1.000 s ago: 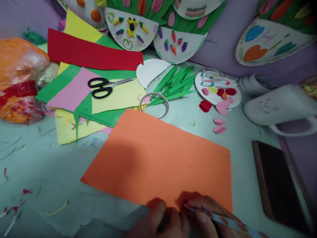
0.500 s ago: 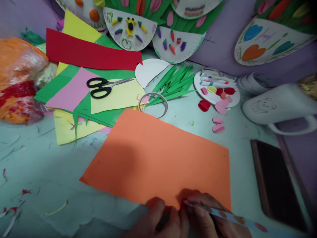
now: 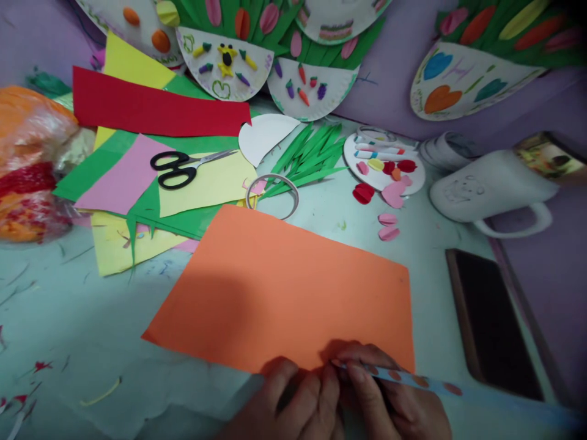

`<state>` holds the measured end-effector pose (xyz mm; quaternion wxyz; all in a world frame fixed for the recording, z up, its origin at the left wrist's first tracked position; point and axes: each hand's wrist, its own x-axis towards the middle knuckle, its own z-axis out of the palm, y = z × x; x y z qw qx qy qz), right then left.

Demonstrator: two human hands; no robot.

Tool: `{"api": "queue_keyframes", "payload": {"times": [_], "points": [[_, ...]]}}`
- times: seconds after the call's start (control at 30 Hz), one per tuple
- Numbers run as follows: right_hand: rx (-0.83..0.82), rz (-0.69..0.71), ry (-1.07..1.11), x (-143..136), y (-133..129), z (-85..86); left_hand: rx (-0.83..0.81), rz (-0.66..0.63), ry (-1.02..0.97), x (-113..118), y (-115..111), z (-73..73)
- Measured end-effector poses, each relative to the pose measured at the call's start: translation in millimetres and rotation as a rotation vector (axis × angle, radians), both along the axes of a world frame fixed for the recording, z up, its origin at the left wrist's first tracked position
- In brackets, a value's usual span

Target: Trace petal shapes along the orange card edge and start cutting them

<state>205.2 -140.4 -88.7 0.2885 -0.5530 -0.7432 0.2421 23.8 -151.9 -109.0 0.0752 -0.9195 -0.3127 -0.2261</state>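
An orange paper sheet point(image 3: 284, 293) lies flat on the pale green table in front of me. My right hand point(image 3: 389, 391) pinches a light blue pencil with round brown spots point(image 3: 417, 381), its tip at the sheet's near edge. Beside it, my left hand point(image 3: 298, 400) rests on that same edge with bent fingers; whether anything is between those fingers is hidden. Black-handled scissors point(image 3: 183, 169) lie on pale yellow paper beyond the sheet, and a roll of tape point(image 3: 295, 198) stands just past its far edge.
Coloured papers point(image 3: 160, 110) are stacked at the back left near a plastic bag point(image 3: 32, 165). Green paper strips point(image 3: 307, 156) and a paper plate point(image 3: 415, 183) with markers lie behind. At right are a white mug point(image 3: 486, 186) and a phone point(image 3: 493, 324). Decorated plates point(image 3: 229, 67) hang behind.
The whole view has shifted, so things at the right appear further left. Both hands stay at the sheet's near edge, and the pencil is still in my right hand.
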Motion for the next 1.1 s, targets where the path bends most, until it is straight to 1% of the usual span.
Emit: {"api": "queue_keyframes", "payload": {"times": [0.1, 0.2, 0.3, 0.5, 0.7, 0.83, 1.1], "points": [[0.009, 0.044, -0.005, -2.0, 3.6, 4.3, -0.007, 0.006, 0.011, -0.1, -1.7, -1.6], [0.007, 0.027, 0.008, -3.7, 5.4, 6.9, 0.017, 0.016, -0.009, 0.7, -1.9, -1.3], [0.005, 0.031, 0.046, -5.6, 5.2, 6.0, 0.056, 0.003, -0.010, 0.5, -1.5, 0.4], [-0.007, -0.035, 0.097, -7.5, 2.3, 1.6, 0.044, -0.005, -0.011, -1.1, -0.1, 3.5], [0.043, -0.061, 0.098, -9.3, 2.4, 1.8, 0.041, -0.025, -0.007, -1.2, 0.9, 3.4], [0.045, -0.065, 0.126, -10.0, 2.5, -0.3, 0.057, -0.040, 0.009, -3.0, 0.5, 0.7], [0.021, -0.092, 0.180, -10.0, 1.1, 0.0, 0.133, -0.051, 0.051, -4.9, 1.9, -10.7]]}}
